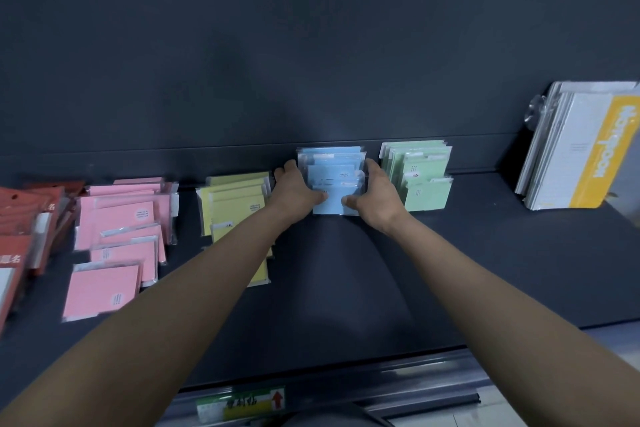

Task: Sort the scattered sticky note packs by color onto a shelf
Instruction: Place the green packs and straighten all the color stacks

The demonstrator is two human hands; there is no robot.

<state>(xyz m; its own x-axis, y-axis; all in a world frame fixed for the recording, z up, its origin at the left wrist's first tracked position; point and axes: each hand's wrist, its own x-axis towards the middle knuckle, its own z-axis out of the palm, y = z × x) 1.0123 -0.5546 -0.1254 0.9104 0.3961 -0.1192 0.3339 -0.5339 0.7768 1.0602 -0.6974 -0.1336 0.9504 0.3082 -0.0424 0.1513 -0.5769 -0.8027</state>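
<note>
Pink packs [121, 218] and yellow packs [235, 204] lay loosely grouped. The left hand [298, 192] and right hand [379, 199] gripped the blue packs [334, 172] from either side, thumbs in front, probably squaring them against the back wall; the far fingers were hidden. Green packs [422, 177] stood just beside. The dark shelf [485, 270] also carried notebooks [581, 149].

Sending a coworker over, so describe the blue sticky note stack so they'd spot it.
Along the dark shelf, the blue sticky note stack sits between the yellow stack and green stack. It alone is blue, with the left hand and right hand gripping its sides.
</note>
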